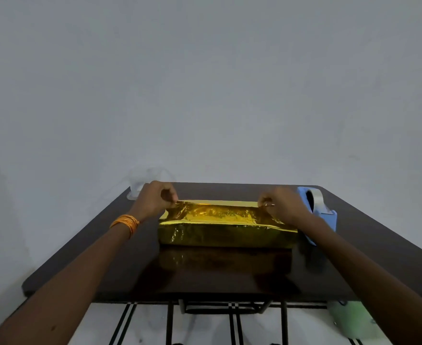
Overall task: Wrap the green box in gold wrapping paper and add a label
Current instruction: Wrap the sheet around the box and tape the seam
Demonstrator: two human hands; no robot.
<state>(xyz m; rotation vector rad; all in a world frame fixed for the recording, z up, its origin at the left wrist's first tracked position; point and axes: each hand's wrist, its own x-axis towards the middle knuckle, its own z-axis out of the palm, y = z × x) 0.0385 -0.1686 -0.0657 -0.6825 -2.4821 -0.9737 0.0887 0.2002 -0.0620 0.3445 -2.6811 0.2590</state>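
Two hands: both reach forward over the desk, one at each end of the gold wrapping paper's far top edge.
Left hand (155,197): fingers curled, pinching the paper's edge at its left end.
Right hand (283,206): fingers curled, pinching the same edge at its right end.
Gold wrapping paper (226,225): between the hands, folded over a long box shape lying on the desk; the top face is crinkled and the near face stands upright.
Green box: hidden under the paper.
Orange band (125,222): round the left wrist.
Tape dispenser (325,215): blue, holding a roll, just beyond the right hand and partly behind that forearm.
Clear plastic item (140,185): just behind the left hand, at the desk's far corner; too faint to name.
Desk (354,257): dark and glossy, mirroring the paper nearer than the hands.
Pale green object (352,319): blurred, below the right forearm, lower than the desk.
Floor (205,327): white with black stripes, under the forearms.
Wall (205,83): plain grey, beyond the hands.
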